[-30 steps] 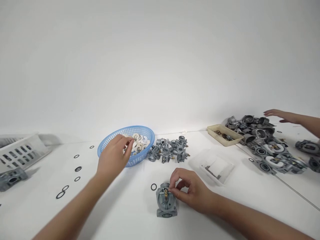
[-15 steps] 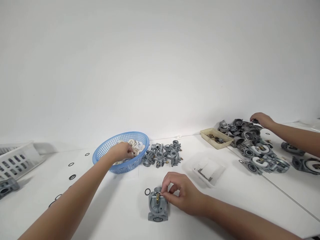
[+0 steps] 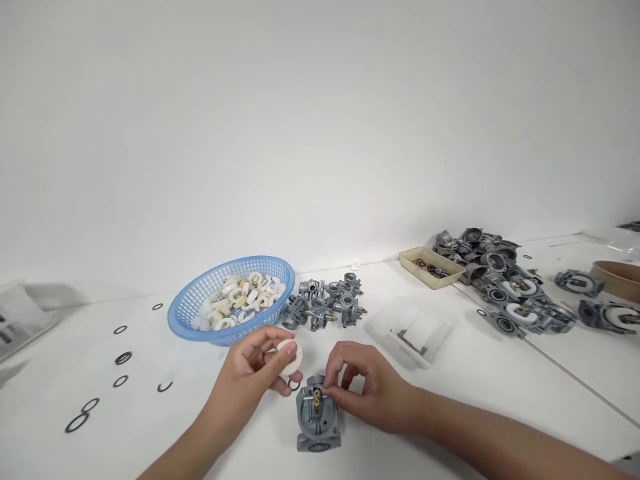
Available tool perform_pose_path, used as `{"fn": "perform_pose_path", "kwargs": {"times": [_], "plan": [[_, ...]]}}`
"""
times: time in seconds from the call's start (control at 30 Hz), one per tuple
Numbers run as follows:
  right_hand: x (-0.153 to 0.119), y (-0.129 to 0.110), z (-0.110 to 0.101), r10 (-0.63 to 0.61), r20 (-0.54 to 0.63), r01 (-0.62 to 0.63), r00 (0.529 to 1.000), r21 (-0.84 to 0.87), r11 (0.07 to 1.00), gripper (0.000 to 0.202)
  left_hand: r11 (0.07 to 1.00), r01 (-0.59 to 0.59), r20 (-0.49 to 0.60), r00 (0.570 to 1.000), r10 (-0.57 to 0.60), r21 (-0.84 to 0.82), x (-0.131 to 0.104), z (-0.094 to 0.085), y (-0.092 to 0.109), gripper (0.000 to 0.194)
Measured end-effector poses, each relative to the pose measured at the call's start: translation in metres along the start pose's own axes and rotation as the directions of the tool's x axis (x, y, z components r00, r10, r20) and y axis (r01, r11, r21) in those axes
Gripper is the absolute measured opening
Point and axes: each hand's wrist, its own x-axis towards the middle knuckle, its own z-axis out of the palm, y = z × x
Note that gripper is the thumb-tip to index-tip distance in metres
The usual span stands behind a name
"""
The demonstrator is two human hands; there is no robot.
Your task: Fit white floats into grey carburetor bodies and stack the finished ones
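- So the carburetor body (image 3: 317, 417) sits open side up on the white table, brass jets (image 3: 317, 399) showing. Clock directions below are from it, 12 pointing away from the person.
- Step in hand, my read: bringing a float to the body, since one's in the fingers and nothing white is seated in there. Next move imo calls for squaring the float to the open cavity without knocking the jets, with the body held steady.
- White float (image 3: 294, 365) is just off the body at 11 o'clock, clear of the table. Left hand (image 3: 253, 370) has it from 10 o'clock, thumb flat on its face and fingers curled behind, so a firm closed pinch.
- Right hand (image 3: 367, 387) comes in at 2 o'clock, thumb and index tips close together right at the body's 1 o'clock edge. Can't tell if they're gripping the edge, holding something tiny or just resting there.
- A black O-ring (image 3: 299, 385) lies near 11, partly hidden by the left fingers.
- Further out: blue basket (image 3: 183, 310) of floats toward 11, smaller carburetors (image 3: 320, 307) at 12, cream tray (image 3: 440, 283) at 1.
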Motion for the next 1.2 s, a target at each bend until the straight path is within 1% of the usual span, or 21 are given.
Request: {"fn": "perform_pose_path", "kwargs": {"times": [0.1, 0.2, 0.27, 0.33, 0.43, 0.5, 0.6, 0.67, 0.73, 0.83, 0.9, 0.97, 1.03, 1.07, 1.13, 1.17, 1.2], "plan": [[-0.001, -0.002, -0.001, -0.011, 0.018, 0.011, 1.000, -0.016, 1.000, 0.002, 0.998, 0.027, 0.014, 1.000, -0.026, -0.053, -0.008, 0.005, -0.011, 0.049], [-0.003, -0.004, -0.002, -0.018, 0.049, 0.021, 0.999, -0.047, 0.999, 0.007, 0.998, 0.016, 0.045, 0.999, -0.013, -0.062, -0.014, 0.009, -0.021, 0.049], [-0.004, -0.004, -0.004, -0.015, 0.064, 0.019, 0.998, -0.060, 0.998, 0.009, 0.997, -0.028, 0.049, 0.998, 0.032, -0.068, -0.017, 0.012, -0.026, 0.047], [-0.004, -0.004, -0.005, -0.012, 0.069, 0.017, 0.998, -0.067, 0.998, 0.011, 0.994, -0.093, 0.029, 0.995, 0.094, -0.058, -0.019, 0.013, -0.029, 0.040], [-0.003, -0.005, -0.010, -0.052, 0.053, 0.056, 0.997, -0.079, 0.995, 0.018, 0.984, -0.174, -0.001, 0.985, 0.174, 0.020, -0.021, 0.011, -0.030, 0.027], [-0.002, -0.005, -0.013, -0.127, 0.034, 0.129, 0.991, -0.096, 0.987, 0.027, 0.977, -0.206, -0.029, 0.978, 0.208, 0.054, -0.022, 0.008, -0.028, 0.024], [0.001, -0.007, -0.016, -0.278, 0.025, 0.279, 0.960, -0.141, 0.950, 0.048, 0.967, -0.253, -0.062, 0.965, 0.253, 0.006, -0.026, 0.007, -0.026, 0.017], [0.002, -0.010, -0.016, -0.358, 0.038, 0.359, 0.933, -0.164, 0.919, 0.062, 0.958, -0.282, -0.044, 0.959, 0.280, -0.058, -0.029, 0.008, -0.025, 0.013], [0.002, -0.015, -0.015, -0.411, 0.049, 0.413, 0.910, -0.176, 0.893, 0.069, 0.948, -0.291, -0.003, 0.956, 0.293, -0.130, -0.032, 0.012, -0.022, 0.010], [0.002, -0.022, -0.010, -0.490, 0.040, 0.487, 0.871, -0.208, 0.848, 0.066, 0.944, -0.263, 0.060, 0.958, 0.280, -0.201, -0.034, 0.017, -0.015, 0.009], [0.001, -0.026, -0.007, -0.529, 0.025, 0.520, 0.848, -0.231, 0.822, 0.063, 0.943, -0.247, 0.078, 0.960, 0.270, -0.223, -0.035, 0.019, -0.010, 0.009], [0.000, -0.028, -0.004, -0.533, 0.006, 0.520, 0.846, -0.231, 0.822, 0.063, 0.944, -0.237, 0.080, 0.962, 0.261, -0.231, -0.036, 0.021, -0.007, 0.007], [-0.001, -0.029, -0.002, -0.508, -0.013, 0.494, 0.861, -0.207, 0.844, 0.061, 0.951, -0.176, 0.089, 0.975, 0.204, -0.253, -0.038, 0.023, -0.004, 0.008], [-0.002, -0.030, -0.001, -0.493, -0.024, 0.480, 0.870, -0.191, 0.856, 0.059, 0.956, -0.116, 0.083, 0.986, 0.143, -0.271, -0.040, 0.025, -0.003, 0.015], [-0.003, -0.031, 0.002, -0.464, -0.040, 0.452, 0.885, -0.167, 0.877, 0.052, 0.953, 0.001, 0.047, 0.999, 0.014, -0.303, -0.043, 0.026, -0.002, 0.036], [-0.004, -0.032, 0.003, -0.448, -0.049, 0.436, 0.893, -0.162, 0.885, 0.048, 0.953, 0.030, 0.032, 0.999, -0.022, -0.300, -0.044, 0.027, -0.002, 0.046], [-0.004, -0.032, 0.004, -0.433, -0.057, 0.420, 0.900, -0.161, 0.893, 0.047, 0.959, 0.032, 0.027, 0.999, -0.025, -0.280, -0.045, 0.027, -0.003, 0.050]]}}
